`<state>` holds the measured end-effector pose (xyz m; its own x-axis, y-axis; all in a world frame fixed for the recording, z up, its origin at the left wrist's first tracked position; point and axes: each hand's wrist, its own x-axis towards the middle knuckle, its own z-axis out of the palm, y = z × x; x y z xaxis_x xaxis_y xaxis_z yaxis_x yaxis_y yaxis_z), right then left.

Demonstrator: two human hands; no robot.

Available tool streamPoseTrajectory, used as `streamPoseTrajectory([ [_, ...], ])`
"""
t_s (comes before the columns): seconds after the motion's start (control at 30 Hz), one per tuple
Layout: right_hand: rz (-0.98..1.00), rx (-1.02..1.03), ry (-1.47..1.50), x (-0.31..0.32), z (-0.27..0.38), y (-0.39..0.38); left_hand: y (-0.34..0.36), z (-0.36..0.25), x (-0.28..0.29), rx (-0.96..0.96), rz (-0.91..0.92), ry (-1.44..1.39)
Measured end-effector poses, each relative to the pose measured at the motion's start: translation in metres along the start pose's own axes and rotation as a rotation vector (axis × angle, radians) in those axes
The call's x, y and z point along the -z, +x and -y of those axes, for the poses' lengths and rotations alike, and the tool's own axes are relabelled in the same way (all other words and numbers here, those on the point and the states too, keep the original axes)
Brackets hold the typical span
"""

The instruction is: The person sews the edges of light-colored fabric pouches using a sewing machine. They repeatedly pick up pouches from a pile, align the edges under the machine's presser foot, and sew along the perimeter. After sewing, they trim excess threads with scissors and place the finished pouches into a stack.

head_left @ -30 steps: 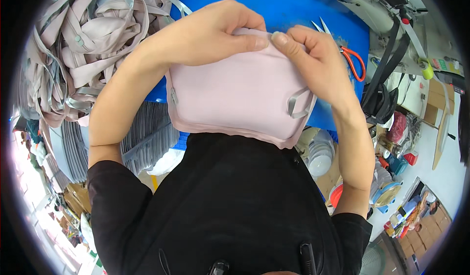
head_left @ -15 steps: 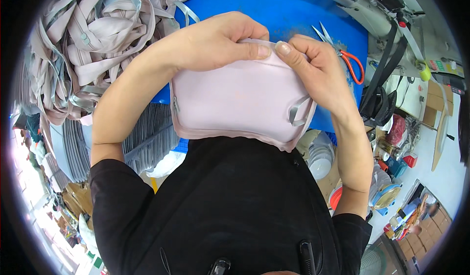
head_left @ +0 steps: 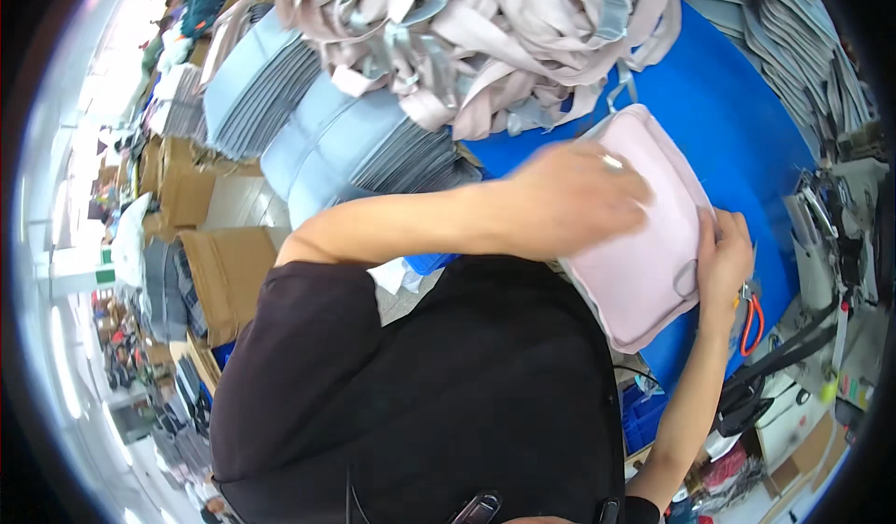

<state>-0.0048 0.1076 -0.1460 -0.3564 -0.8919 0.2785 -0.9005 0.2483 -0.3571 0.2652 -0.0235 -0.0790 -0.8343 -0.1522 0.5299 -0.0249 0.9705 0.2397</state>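
A pale pink padded fabric panel with a raised seam around its rim lies tilted at the blue table's near edge. A small grey ribbon loop shows near its lower right side. My right hand grips the panel's right edge, thumb on top and fingers around the border. Over the panel's left part is my left hand, smeared by motion; its fingers are too blurred to read. Scissors with red-orange handles lie just right of my right hand, their blades mostly hidden.
Tangled pink and grey straps heap at the far side of the blue table. Bundled grey panels stand to the left, and more grey pieces are stacked far right. A machine borders the right side.
My view has swung left. My left hand has left the panel's top edge and moved across its face. The panel has turned, and my right hand holds its right edge.
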Motion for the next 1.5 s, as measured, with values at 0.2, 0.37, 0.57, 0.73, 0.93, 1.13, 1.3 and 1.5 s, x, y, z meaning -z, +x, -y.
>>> streamPoseTrajectory([
  [0.2,-0.058,-0.067,0.142,0.007,-0.002,-0.003,-0.154,0.036,0.137,0.711,0.041,0.526],
  [0.37,-0.101,-0.110,0.350,0.013,-0.003,-0.008,-0.297,0.123,0.256,0.808,-0.242,1.257],
  [0.57,-0.089,-0.146,0.400,0.023,-0.002,-0.014,-0.330,0.169,0.318,1.357,0.200,1.051],
  [0.73,-0.096,-0.166,0.611,0.021,0.015,-0.024,-0.339,0.160,0.365,1.288,0.086,1.052],
  [0.93,0.314,-0.182,1.319,0.028,0.057,-0.033,-0.223,0.021,0.328,0.533,-0.537,1.212],
  [1.13,0.526,-0.576,1.836,0.052,0.079,0.006,-0.113,-0.071,0.154,-0.206,-0.012,0.683],
  [1.3,0.769,-0.308,1.143,0.056,0.047,0.000,-0.062,-0.054,0.091,-0.123,0.441,-0.161],
  [1.5,0.891,-0.167,0.993,0.086,0.010,-0.016,0.010,0.069,0.018,0.684,0.590,-0.607],
])
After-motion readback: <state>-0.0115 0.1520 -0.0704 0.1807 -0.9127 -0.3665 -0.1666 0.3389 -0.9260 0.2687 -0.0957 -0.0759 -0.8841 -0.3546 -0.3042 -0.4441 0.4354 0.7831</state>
